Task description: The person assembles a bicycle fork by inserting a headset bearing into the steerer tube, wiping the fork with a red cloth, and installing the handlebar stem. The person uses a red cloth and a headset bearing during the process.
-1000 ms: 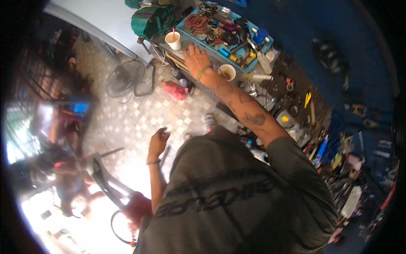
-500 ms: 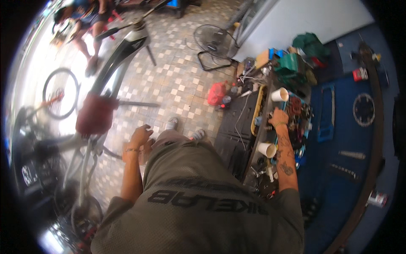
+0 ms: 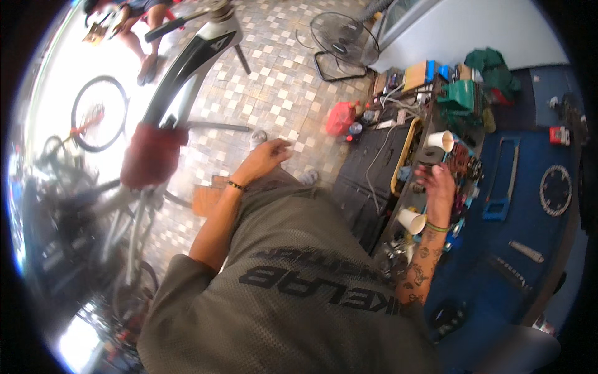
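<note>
Over the crowded bench at right, my right hand (image 3: 438,184) has its fingers closed on a dark roll (image 3: 430,157) with a hole in its middle, which looks like tape. Just beyond it stands a white paper cup (image 3: 440,141); another paper cup (image 3: 412,220), tilted, is nearer to me beside my forearm. My left hand (image 3: 268,161) hangs in front of my body with fingers apart and nothing in it.
At left a bicycle frame (image 3: 180,81) is clamped under a red cloth (image 3: 152,156). A green vise (image 3: 460,96) sits at the bench's far end. Beyond are a floor fan (image 3: 339,47) and a red bag (image 3: 342,118). A seated person (image 3: 152,31) is far left. A blue hacksaw (image 3: 496,209) hangs at right.
My right hand has come up off the bench clutter with the dark roll now showing in it. My left hand has moved right and forward, and the whole view has shifted.
</note>
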Motion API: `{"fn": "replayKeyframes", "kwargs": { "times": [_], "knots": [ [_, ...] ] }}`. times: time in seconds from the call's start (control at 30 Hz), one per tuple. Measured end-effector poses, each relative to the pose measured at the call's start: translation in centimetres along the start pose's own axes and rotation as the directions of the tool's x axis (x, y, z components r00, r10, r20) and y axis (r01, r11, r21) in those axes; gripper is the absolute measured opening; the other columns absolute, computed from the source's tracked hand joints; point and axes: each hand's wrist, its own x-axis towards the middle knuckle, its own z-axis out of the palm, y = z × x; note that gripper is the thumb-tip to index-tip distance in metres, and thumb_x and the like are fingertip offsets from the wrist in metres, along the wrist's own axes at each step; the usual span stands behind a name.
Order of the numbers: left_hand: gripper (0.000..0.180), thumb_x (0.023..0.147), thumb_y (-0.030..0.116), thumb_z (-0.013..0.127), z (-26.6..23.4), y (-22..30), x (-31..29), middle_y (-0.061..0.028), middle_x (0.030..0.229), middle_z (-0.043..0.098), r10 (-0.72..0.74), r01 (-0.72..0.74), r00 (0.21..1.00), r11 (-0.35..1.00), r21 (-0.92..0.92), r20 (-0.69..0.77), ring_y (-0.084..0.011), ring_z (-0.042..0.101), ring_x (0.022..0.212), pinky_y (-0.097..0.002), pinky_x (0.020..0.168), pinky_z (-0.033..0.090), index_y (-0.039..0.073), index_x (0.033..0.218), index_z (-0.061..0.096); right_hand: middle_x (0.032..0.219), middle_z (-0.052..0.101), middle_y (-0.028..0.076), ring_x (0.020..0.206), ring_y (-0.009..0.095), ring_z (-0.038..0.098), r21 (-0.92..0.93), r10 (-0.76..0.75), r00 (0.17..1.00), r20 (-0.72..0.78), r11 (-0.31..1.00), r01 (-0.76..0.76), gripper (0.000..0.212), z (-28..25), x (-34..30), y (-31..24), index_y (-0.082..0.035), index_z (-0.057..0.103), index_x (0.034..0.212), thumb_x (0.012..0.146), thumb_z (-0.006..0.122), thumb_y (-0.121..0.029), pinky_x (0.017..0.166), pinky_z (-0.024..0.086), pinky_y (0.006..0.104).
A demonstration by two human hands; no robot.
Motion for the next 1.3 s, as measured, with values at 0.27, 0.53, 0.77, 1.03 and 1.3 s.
{"fn": "replayKeyframes", "kwargs": {
  "times": [0.27, 0.53, 0.77, 1.03, 1.3],
  "knots": [
    [0.065, 0.106, 0.042, 0.059, 2.1, 4.7, 12.0, -0.0253, 0.140, 0.061, 0.197, 0.267, 0.879, 0.551, -0.791, 0.434, -0.0353, 0.062, 0.126, -0.0499, 0.106, 0.053, 0.004, 0.156, 0.039, 0.125, 0.068, 0.014, 0.107, 0.018, 0.069, 0.322, 0.081, 0.996, -0.040, 0.945, -0.064, 0.053, 24.3, 2.7, 11.6, 0.006, 0.058, 0.131, 0.094, 0.081, -0.024, 0.094, 0.056, 0.0309],
    [0.038, 0.104, 0.028, 0.062, -5.5, -13.7, 27.4, -0.0119, 0.098, 0.071, -0.400, 0.458, 0.889, 0.789, -0.410, 0.223, -0.0236, 0.072, 0.086, -0.0372, 0.078, 0.062, 0.001, 0.130, 0.064, 0.112, 0.071, 0.018, 0.098, 0.029, 0.071, -0.106, 0.227, 0.895, -0.385, 0.952, -0.287, 0.044, 30.8, 11.6, 32.5, -0.001, 0.069, 0.124, 0.094, 0.077, -0.033, 0.090, 0.056, 0.0381],
    [0.032, 0.099, 0.017, 0.070, -5.4, -27.8, 26.3, -0.0106, 0.098, 0.071, -0.586, 0.589, 0.806, 0.808, 0.014, -0.083, -0.0186, 0.070, 0.080, -0.0338, 0.072, 0.061, -0.002, 0.125, 0.066, 0.134, 0.064, 0.032, 0.129, 0.042, 0.062, -0.506, 0.919, 0.394, 0.019, 0.348, -0.789, 0.086, 40.4, 3.3, 60.3, 0.008, 0.065, 0.129, 0.081, 0.078, -0.063, 0.107, 0.050, 0.0467],
    [0.050, 0.098, 0.031, 0.066, -5.9, -28.7, 26.1, -0.0099, 0.090, 0.071, -0.209, 0.282, 0.958, 0.825, 0.490, -0.198, -0.0154, 0.065, 0.080, -0.0260, 0.070, 0.050, 0.000, 0.136, 0.058, 0.131, 0.068, 0.023, 0.140, 0.033, 0.054, -0.751, 0.834, 0.500, 0.232, 0.480, -0.452, 0.071, 54.6, -7.1, 72.9, -0.005, 0.074, 0.121, 0.074, 0.083, -0.057, 0.107, 0.052, 0.0457],
    [0.059, 0.097, 0.043, 0.056, -5.3, -28.4, 28.8, -0.0142, 0.087, 0.069, -0.174, 0.228, 0.973, 0.850, 0.475, -0.154, -0.0221, 0.064, 0.079, -0.0357, 0.075, 0.048, -0.003, 0.134, 0.055, 0.155, 0.050, 0.007, 0.153, 0.034, 0.031, -0.741, 0.696, 0.253, 0.671, 0.620, 0.260, 0.038, 61.7, -13.3, 78.2, -0.018, 0.072, 0.127, 0.091, 0.068, -0.029, 0.121, 0.031, 0.0611]
  ]
}}
